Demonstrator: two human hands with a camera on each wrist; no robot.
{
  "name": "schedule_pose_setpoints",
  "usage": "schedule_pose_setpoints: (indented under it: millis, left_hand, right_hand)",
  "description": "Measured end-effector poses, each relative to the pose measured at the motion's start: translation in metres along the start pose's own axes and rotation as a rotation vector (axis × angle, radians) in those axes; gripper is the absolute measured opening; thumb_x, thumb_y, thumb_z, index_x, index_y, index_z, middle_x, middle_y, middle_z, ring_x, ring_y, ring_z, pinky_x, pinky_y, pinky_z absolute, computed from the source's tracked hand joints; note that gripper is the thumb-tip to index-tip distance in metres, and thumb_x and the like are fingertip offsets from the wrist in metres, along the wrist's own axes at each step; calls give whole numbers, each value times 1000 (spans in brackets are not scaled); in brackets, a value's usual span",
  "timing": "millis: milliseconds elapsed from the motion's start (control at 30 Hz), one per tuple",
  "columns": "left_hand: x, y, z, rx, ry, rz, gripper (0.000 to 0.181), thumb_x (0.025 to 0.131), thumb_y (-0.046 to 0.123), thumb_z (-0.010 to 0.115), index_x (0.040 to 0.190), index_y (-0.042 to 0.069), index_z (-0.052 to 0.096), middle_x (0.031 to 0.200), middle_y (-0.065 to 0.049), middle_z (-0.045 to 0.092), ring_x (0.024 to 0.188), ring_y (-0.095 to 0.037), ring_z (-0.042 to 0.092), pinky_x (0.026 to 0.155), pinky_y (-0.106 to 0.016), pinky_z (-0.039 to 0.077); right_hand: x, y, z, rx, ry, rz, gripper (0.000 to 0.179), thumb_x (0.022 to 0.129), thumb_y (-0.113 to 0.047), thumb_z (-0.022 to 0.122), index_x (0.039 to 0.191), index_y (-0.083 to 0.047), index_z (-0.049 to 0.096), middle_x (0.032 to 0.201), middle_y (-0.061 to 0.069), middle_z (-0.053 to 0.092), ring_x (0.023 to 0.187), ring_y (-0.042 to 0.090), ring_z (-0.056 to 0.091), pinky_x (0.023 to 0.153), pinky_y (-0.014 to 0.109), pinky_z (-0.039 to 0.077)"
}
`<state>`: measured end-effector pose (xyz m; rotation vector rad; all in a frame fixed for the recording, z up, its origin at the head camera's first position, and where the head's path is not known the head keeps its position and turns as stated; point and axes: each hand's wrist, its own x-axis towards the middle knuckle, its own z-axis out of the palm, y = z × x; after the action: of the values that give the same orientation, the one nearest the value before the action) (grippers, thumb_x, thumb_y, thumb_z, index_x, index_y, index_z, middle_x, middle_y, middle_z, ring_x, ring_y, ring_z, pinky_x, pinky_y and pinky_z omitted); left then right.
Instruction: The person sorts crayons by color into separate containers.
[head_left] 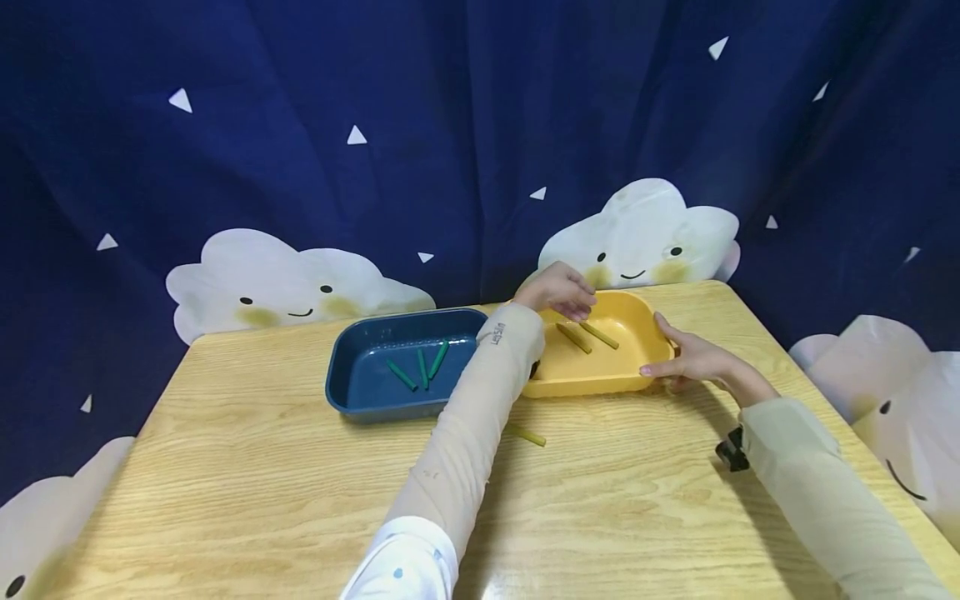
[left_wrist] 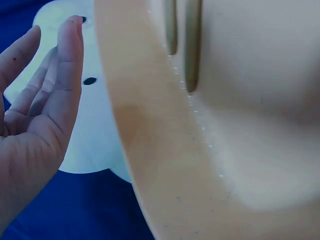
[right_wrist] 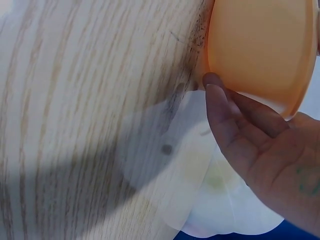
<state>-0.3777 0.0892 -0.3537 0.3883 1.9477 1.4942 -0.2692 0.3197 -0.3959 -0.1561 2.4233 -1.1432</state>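
Two mustard-yellow crayon-like sticks (head_left: 600, 335) lie in the yellow tray (head_left: 585, 387). Over the tray's far left rim, my left hand (head_left: 558, 290) hangs with its fingers extended and nothing held. The left wrist view shows that hand (left_wrist: 42, 112) beside the tray wall (left_wrist: 145, 125), palm partly visible. At the tray's right end, my right hand (head_left: 697, 360) grips the wall, thumb and fingers spread around it. In the right wrist view its fingers (right_wrist: 222, 107) lie along the outside of the end. Another yellow stick (head_left: 528, 435) lies on the table, partly hidden by my left forearm.
Left of the yellow tray stands a dark blue tray (head_left: 390, 412) with three green sticks (head_left: 422, 368) inside; my left sleeve (head_left: 472, 433) crosses its right edge. The wooden table (head_left: 247, 467) meets a navy curtain (head_left: 420, 67) with cloud prints behind.
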Motion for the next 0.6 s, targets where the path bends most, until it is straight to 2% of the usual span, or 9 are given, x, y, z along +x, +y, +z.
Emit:
schedule_pose_setpoints:
  millis: [267, 467, 600]
  left_hand:
    - [-18, 12, -5, -42, -22, 65, 24, 84, -4, 60, 107, -11, 56, 71, -16, 62, 57, -20, 61, 61, -31, 54]
    - [-31, 13, -6, -25, -46, 115, 31, 85, -2, 60, 113, -12, 55, 72, -15, 62, 57, -19, 60, 61, -31, 54]
    - [-42, 12, -5, -12, -62, 167, 26, 84, -1, 61, 108, -11, 58, 75, -19, 63, 58, -20, 60, 63, -34, 54]
  right_hand:
    - [2, 0, 0, 8, 2, 2, 108, 82, -27, 69, 141, -8, -20, 143, 36, 1, 64, 21, 51, 61, 37, 51]
    - [2, 2, -1, 0, 5, 7, 110, 81, -30, 69, 141, -10, -20, 142, 37, 5, 54, 17, 48, 62, 36, 51]
    - [1, 2, -1, 2, -2, 18, 109, 81, -30, 69, 141, -10, -21, 141, 37, 6, 54, 18, 48, 64, 37, 51]
